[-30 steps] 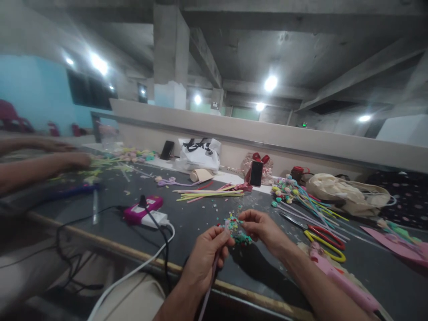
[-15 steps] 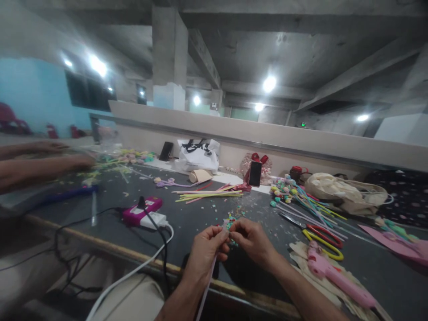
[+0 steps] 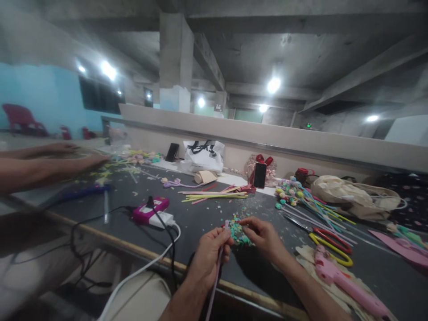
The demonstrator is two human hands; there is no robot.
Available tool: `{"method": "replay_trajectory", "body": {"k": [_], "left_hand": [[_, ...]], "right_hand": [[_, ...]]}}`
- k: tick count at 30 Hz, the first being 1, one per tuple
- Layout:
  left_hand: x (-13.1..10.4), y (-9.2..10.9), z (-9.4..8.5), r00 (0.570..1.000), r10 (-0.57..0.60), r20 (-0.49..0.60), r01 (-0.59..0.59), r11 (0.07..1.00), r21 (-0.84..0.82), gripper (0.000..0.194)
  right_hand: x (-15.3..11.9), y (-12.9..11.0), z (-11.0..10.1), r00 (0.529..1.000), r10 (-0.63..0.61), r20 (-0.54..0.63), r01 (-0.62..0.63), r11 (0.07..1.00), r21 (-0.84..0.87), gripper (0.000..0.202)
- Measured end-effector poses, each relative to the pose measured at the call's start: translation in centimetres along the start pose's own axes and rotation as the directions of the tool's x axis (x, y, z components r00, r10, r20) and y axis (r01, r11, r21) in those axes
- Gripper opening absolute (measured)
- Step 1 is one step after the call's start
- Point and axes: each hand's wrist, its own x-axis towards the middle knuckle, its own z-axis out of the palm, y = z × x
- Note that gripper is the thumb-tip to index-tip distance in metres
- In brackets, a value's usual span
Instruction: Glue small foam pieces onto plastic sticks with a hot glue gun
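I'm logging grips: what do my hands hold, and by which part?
Left hand: a lilac stem, pinched near its upper end. Right hand: any hold cannot be told.

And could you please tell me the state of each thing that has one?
Left hand, closed on lilac stem
Right hand, curled at colored bits
Scissors, lying flat, blades apparently closed
Power strip, black plug inserted
Nearer phone, propped, screen dark
Pink glue gun, lying flat
Ceiling lights, lit
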Motion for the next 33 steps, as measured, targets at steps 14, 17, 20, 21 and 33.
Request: {"method": "replay_trajectory", "body": {"k": [14, 17, 20, 21, 33], "left_hand": [[0.1, -0.6, 0.7, 0.998, 0.053, -0.038, -0.052, 0.998, 0.035, 0.019], [0.0, -0.6, 0.9, 0.998, 0.052, -0.042, -0.050, 0.998, 0.038, 0.019], [-0.1, -0.5, 1.0, 0.999, 0.044, -0.028, -0.042, 0.998, 0.048, 0.019], [-0.2, -0.6, 1.1, 0.999, 0.042, -0.022, -0.040, 0.998, 0.053, 0.020], [-0.3, -0.5, 0.8, 0.996, 0.076, 0.056, -0.085, 0.978, 0.188, 0.023]], "right_hand": [[-0.4, -2.0, 1.5, 0.986, 0.112, 0.127, -0.149, 0.930, 0.336, 0.014], [-0.4, -2.2, 1.7, 0.984, 0.132, 0.122, -0.168, 0.916, 0.365, 0.012], [-0.3, -2.3, 1.8, 0.980, 0.154, 0.126, -0.192, 0.898, 0.397, 0.011], [-0.3, -2.3, 1.7, 0.978, 0.163, 0.131, -0.203, 0.889, 0.410, 0.012], [-0.5, -2.0, 0.7, 0.917, 0.217, 0.334, -0.374, 0.760, 0.531, 0.010]]}}
